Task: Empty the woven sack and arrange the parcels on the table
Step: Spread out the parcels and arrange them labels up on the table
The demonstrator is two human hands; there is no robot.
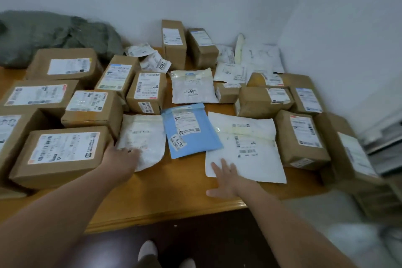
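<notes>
While our left hand [125, 156] rests flat on a small white mailer [143, 135] and our right hand [226, 178] spreads open on the larger white mailer [248, 148] near the table [174, 202] edge, we'd judge both light, floppy, slick: pinch a corner.

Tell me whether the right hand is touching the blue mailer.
No, the right hand lies flat on the large white mailer, apart from the blue mailer beside it.

Both bare forearms reach up from the lower frame; the left hand [121, 160] lies palm-down, the right hand [226, 179] flat with straight, spread fingers [217, 168].
</notes>
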